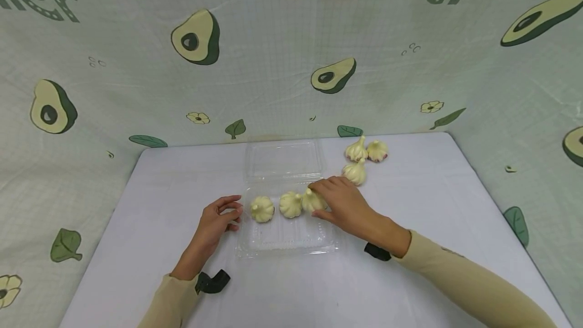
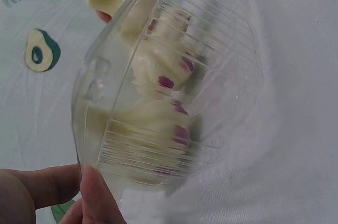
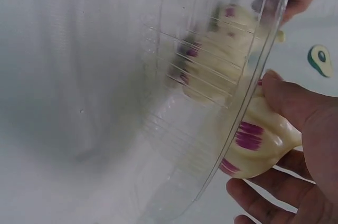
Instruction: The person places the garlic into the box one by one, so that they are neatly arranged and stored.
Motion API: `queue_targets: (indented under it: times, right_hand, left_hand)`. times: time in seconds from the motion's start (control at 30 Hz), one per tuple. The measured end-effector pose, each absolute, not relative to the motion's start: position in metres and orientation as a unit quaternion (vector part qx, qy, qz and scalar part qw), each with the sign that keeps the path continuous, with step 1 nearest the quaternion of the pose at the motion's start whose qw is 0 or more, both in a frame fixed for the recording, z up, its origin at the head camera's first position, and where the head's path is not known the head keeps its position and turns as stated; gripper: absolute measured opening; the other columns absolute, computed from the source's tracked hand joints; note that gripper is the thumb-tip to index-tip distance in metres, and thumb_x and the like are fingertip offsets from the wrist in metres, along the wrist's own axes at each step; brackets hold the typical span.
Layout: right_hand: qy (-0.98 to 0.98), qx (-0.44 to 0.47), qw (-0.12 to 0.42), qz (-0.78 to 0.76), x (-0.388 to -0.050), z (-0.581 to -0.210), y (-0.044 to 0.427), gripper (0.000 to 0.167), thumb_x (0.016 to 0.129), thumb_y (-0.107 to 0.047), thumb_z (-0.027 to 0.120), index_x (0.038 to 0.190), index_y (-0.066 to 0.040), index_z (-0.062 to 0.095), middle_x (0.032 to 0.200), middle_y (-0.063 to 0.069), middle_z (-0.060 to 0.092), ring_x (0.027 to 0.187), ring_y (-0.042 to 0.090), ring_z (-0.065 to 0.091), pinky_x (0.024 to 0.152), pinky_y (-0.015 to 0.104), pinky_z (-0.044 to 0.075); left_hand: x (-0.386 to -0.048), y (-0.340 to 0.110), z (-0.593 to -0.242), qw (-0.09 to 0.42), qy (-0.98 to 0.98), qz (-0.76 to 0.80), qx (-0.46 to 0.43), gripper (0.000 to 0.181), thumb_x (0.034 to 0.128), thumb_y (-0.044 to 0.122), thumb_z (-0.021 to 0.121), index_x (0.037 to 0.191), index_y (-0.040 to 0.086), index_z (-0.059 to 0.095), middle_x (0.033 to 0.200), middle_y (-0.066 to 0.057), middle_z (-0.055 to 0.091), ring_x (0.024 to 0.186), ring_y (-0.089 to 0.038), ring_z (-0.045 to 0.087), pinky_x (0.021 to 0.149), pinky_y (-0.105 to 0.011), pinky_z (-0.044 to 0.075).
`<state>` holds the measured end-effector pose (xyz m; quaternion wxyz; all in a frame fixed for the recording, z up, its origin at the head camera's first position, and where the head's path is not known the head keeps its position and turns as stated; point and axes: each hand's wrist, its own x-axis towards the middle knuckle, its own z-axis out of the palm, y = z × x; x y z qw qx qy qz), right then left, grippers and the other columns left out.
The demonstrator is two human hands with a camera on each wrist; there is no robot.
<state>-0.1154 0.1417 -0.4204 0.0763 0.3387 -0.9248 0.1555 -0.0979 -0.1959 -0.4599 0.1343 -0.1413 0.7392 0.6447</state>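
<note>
A clear plastic clamshell container (image 1: 291, 239) lies with its lid folded back. Two garlic bulbs (image 1: 262, 209) with purple-marked bases sit in its base. My right hand (image 1: 343, 204) holds a third garlic bulb (image 3: 259, 139) between thumb and fingers at the container's right side, close to the middle bulb. In the right wrist view this bulb is over the container's rim. At the left side, my left hand (image 1: 216, 224) holds the container's rim, with the thumb (image 2: 99, 197) on one side and a finger on the other.
Behind my right hand, three more garlic bulbs (image 1: 357, 150) are grouped on the white-covered table (image 1: 410, 181). The open lid (image 1: 283, 160) extends toward the back edge. An avocado-print cloth (image 1: 268, 39) hangs around the back and sides.
</note>
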Motion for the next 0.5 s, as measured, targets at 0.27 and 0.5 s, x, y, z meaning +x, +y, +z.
queue_targets:
  times: [0.27,0.5]
  right_hand:
    - [-0.927,0.343,0.068,0.135,-0.119,-0.429,0.137,0.060,0.085,-0.035,0.091,0.132,-0.006,0.067,0.126,0.008,0.072,0.118,0.030,0.064,0.106,0.048,0.048]
    - [-0.926,0.349,0.069,0.125,-0.122,-0.435,0.134,0.059,0.084,-0.035,0.091,0.130,-0.007,0.067,0.126,0.008,0.071,0.118,0.030,0.064,0.105,0.047,0.049]
  left_hand:
    - [-0.098,-0.195,-0.459,0.132,0.739,0.646,-0.140,0.045,0.1032,0.005,0.068,0.146,-0.001,0.057,0.107,-0.002,0.064,0.081,-0.012,0.063,0.064,-0.023,0.058]
    - [-0.098,-0.195,-0.458,0.131,0.737,0.649,-0.139,0.045,0.1033,0.005,0.068,0.146,-0.002,0.057,0.106,-0.002,0.064,0.081,-0.011,0.064,0.065,-0.023,0.058]
